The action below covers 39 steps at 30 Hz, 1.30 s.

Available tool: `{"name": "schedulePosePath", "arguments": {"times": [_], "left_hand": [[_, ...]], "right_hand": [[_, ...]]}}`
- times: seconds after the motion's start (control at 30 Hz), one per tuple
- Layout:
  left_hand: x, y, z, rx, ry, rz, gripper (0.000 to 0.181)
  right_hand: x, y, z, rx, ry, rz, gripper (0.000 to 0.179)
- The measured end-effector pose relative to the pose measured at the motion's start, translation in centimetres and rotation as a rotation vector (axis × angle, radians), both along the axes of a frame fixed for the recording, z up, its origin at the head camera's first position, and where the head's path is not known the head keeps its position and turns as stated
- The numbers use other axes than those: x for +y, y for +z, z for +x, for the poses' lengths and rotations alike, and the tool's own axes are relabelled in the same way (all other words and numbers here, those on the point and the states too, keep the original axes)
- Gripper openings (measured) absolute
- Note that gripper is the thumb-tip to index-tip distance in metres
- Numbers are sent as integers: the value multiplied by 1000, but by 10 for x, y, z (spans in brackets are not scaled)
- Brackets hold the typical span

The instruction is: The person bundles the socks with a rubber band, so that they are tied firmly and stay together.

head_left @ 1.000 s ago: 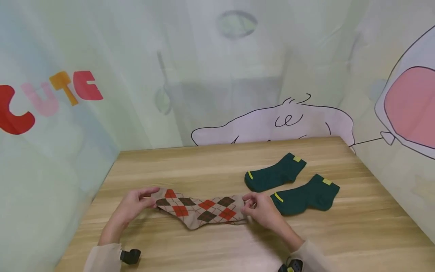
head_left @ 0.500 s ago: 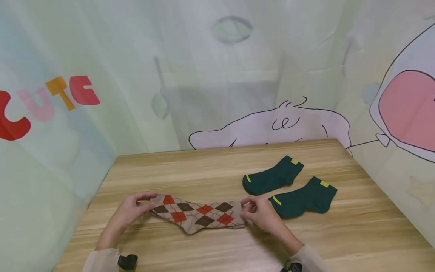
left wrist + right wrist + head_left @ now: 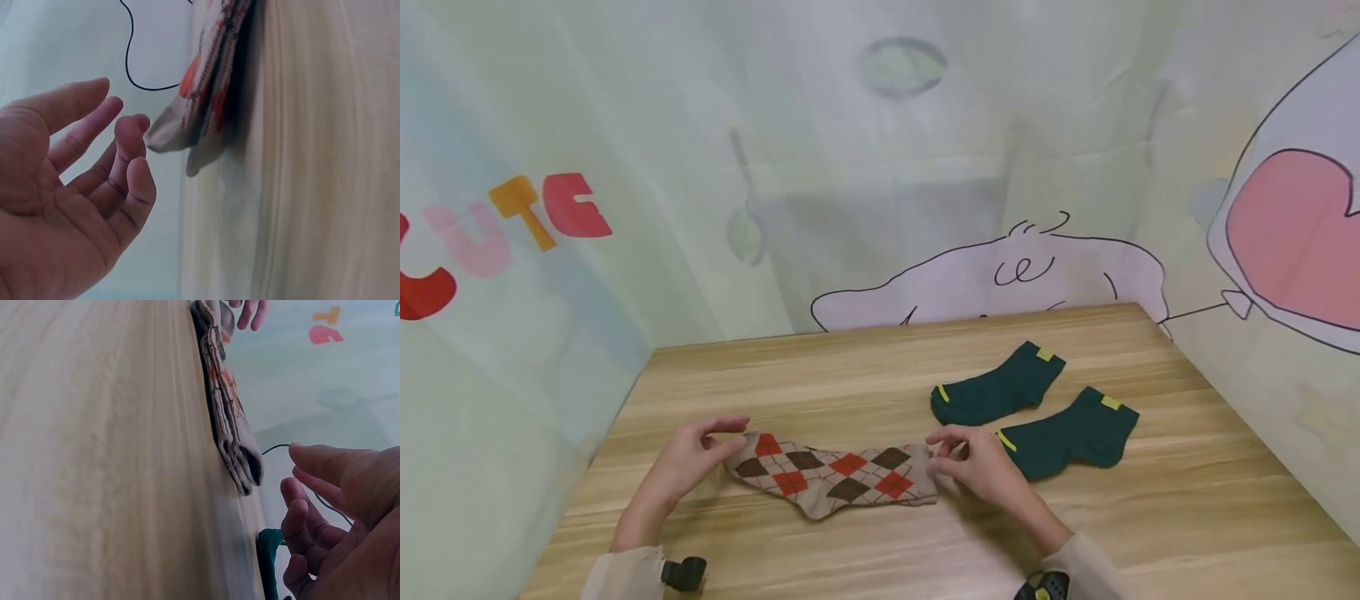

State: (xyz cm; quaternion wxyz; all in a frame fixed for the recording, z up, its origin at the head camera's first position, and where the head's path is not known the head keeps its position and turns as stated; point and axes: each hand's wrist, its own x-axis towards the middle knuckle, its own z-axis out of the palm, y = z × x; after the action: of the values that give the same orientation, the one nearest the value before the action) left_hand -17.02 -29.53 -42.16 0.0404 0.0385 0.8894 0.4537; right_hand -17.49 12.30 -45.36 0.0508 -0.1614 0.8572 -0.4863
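Observation:
Two argyle socks [image 3: 850,479], beige with red and dark brown diamonds, lie flat on top of each other, toes to the left and cuffs to the right. At the toe end hovers my left hand [image 3: 692,457], thumb and fingers parted; in the left wrist view the loosely bent fingers [image 3: 128,137] hold nothing, beside the two toes [image 3: 178,131]. My right hand [image 3: 981,467] is just off the cuffs. From the right wrist, the stacked cuff openings [image 3: 247,465] show apart from its relaxed fingers [image 3: 306,519].
Two dark green ankle socks with yellow marks lie to the right: one farther back [image 3: 996,390], one nearer [image 3: 1071,435], its toe partly behind my right hand. The wooden table [image 3: 820,383] meets printed cloth walls [image 3: 700,208] at the back and sides.
Both hands have let go of the argyle socks' ends, their fingers now parted from the fabric. The cuffs lie flatter and more evenly stacked. The head view has shifted slightly.

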Motion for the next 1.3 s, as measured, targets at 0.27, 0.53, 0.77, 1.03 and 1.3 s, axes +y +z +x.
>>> {"name": "schedulePosePath", "arguments": {"times": [0.27,0.53,0.77,1.03,1.3], "left_hand": [[12,5,-5,42,-37,5,44],[26,9,-10,22,-127,80,43],[49,8,-16,36,-216,84,40],[70,4,-22,40,-281,100,43],[92,3,-29,57,-345,107,42]], "right_hand": [[8,4,-5,41,-18,-24,20],[20,10,-12,51,-47,-19,20],[32,12,-15,73,-96,-12,24],[47,16,-25,59,-140,-45,29],[76,15,-38,21,-222,-50,32]]}}
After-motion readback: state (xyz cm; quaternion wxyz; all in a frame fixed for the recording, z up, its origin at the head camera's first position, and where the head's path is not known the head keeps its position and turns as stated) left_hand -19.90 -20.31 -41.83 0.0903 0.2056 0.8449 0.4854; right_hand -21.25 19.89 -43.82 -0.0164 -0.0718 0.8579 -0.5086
